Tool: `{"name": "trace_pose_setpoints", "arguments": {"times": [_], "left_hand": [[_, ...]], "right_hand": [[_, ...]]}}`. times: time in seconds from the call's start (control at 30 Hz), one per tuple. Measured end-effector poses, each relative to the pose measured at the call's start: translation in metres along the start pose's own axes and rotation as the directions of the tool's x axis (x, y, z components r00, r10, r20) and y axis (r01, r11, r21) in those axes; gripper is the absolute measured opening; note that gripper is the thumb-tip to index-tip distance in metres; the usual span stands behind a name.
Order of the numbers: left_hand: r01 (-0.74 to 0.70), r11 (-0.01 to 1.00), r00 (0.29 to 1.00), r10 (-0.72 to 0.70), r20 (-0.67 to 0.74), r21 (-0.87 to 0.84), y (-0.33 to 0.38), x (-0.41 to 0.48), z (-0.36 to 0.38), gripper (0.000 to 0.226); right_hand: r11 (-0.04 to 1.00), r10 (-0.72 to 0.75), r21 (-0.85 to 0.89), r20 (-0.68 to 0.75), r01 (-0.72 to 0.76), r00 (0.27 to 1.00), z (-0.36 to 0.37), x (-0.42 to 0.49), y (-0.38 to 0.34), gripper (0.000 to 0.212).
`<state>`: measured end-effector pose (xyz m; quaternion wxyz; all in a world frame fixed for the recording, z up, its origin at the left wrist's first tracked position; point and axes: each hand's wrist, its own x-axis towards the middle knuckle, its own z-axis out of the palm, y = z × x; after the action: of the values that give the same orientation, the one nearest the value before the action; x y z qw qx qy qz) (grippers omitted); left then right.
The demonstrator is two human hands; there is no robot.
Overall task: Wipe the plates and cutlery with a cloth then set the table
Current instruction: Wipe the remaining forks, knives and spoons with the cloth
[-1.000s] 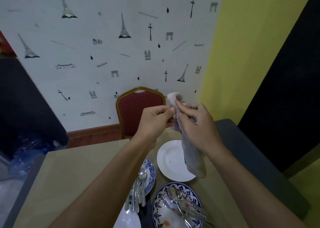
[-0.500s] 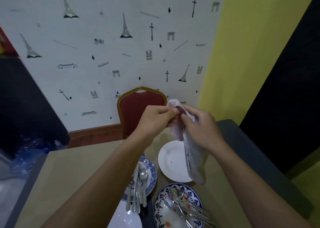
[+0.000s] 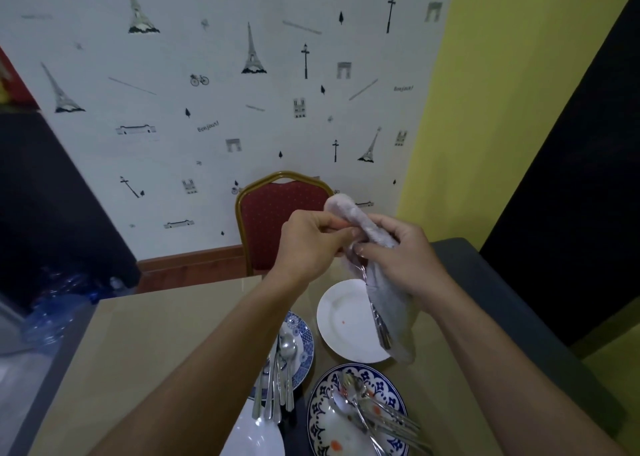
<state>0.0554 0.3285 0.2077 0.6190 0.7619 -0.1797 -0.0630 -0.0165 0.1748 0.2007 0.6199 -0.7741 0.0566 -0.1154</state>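
Note:
My right hand [image 3: 405, 258] grips a pale grey cloth [image 3: 393, 313] wrapped round a piece of silver cutlery [image 3: 379, 324], whose handle hangs down out of the fold. My left hand [image 3: 308, 244] pinches the upper end of that cutlery and cloth, both hands raised above the table. Below them lies a plain white plate [image 3: 341, 320] with a small red speck. A blue-patterned plate [image 3: 320, 410] holds several forks and spoons [image 3: 374, 410] and food bits. Another blue-rimmed plate [image 3: 304, 348] carries several spoons [image 3: 282, 376].
The tan table [image 3: 149, 358] runs from the left to its dark right edge [image 3: 512, 317]. A red chair with a gold frame [image 3: 273, 213] stands at the far side against the wallpapered wall. A second white plate [image 3: 256, 435] sits at the bottom edge. Clear plastic bottles [image 3: 52, 303] lie at the left.
Both hands have shifted slightly while working the cloth along the cutlery; more of the handle now shows below the cloth. The plates on the table stay put.

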Motion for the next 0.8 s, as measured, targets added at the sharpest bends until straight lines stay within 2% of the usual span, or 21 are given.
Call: {"name": "trace_pose_setpoints", "arguments": {"times": [0.13, 0.23, 0.33, 0.4, 0.47, 0.67, 0.8], "left_hand": [[-0.06, 0.998, 0.992, 0.061, -0.107, 0.013, 0.003, 0.003, -0.005, 0.012], [-0.085, 0.996, 0.982, 0.085, -0.169, 0.006, 0.007, 0.006, -0.006, 0.013], [-0.105, 0.994, 0.975, 0.109, -0.195, 0.03, 0.006, 0.006, -0.006, 0.016], [-0.11, 0.993, 0.975, 0.117, -0.191, 0.043, 0.007, 0.005, -0.008, 0.016], [-0.125, 0.99, 0.97, 0.134, -0.204, 0.06, 0.009, 0.006, -0.01, 0.014], [-0.121, 0.992, 0.958, 0.126, -0.259, 0.038, 0.009, 0.009, -0.017, 0.013], [-0.065, 0.997, 0.967, 0.054, -0.251, -0.034, 0.005, 0.006, -0.017, 0.016]], "right_hand": [[0.989, 0.141, 0.051, 0.014, -0.142, 0.99, 0.002, -0.002, -0.006, 0.006], [0.958, 0.253, 0.108, 0.108, -0.264, 0.961, 0.002, -0.006, -0.005, 0.024], [0.942, 0.247, 0.204, 0.115, -0.266, 0.962, 0.004, -0.008, -0.007, 0.019], [0.954, 0.217, 0.187, 0.099, -0.233, 0.971, 0.006, -0.008, -0.008, 0.023], [0.958, 0.219, 0.166, 0.101, -0.234, 0.97, 0.008, -0.009, -0.011, 0.019], [0.951, 0.266, 0.093, 0.233, -0.293, 0.935, 0.001, -0.014, -0.017, 0.023], [0.96, 0.257, 0.067, 0.164, -0.271, 0.952, 0.003, -0.015, -0.015, 0.021]]}}
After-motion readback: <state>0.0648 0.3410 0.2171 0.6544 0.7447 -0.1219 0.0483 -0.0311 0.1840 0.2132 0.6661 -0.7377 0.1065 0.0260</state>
